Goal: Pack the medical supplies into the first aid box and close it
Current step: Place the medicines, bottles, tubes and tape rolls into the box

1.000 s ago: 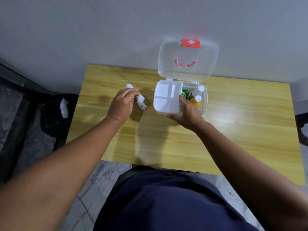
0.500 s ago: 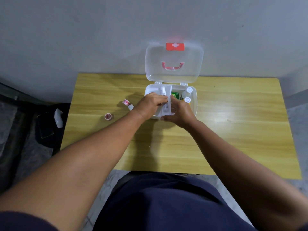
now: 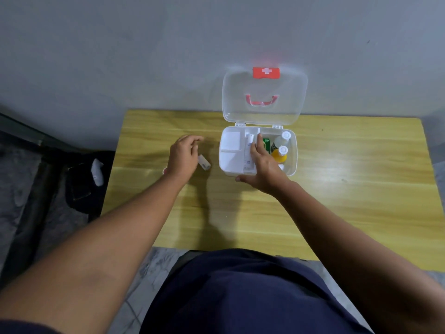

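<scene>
The white first aid box (image 3: 292, 165) stands open on the wooden table (image 3: 337, 201), its clear lid (image 3: 265, 109) upright against the wall. A white divided tray (image 3: 231, 150) fills its left half, with a white tube (image 3: 249, 148) lying in the tray's right slot. A green packet (image 3: 266, 144), a white bottle (image 3: 280, 141) and an orange bottle (image 3: 280, 155) sit on the right. My right hand (image 3: 262, 167) rests on the tray's right edge, fingers by the tube. My left hand (image 3: 183, 155) hovers open left of the box, over a small white roll (image 3: 204, 162). A red-and-white item (image 3: 164, 170) peeks out under that wrist.
A grey wall runs right behind the table and the lid. To the left, on the floor, dark cloth holds a small white object (image 3: 97, 172). My dark blue clothing (image 3: 252, 292) is at the table's near edge. Bare wood lies to the right of the box.
My left hand carried the white tube from the table into the tray, let it go, and has moved back left over the roll. My right hand stayed on the box.
</scene>
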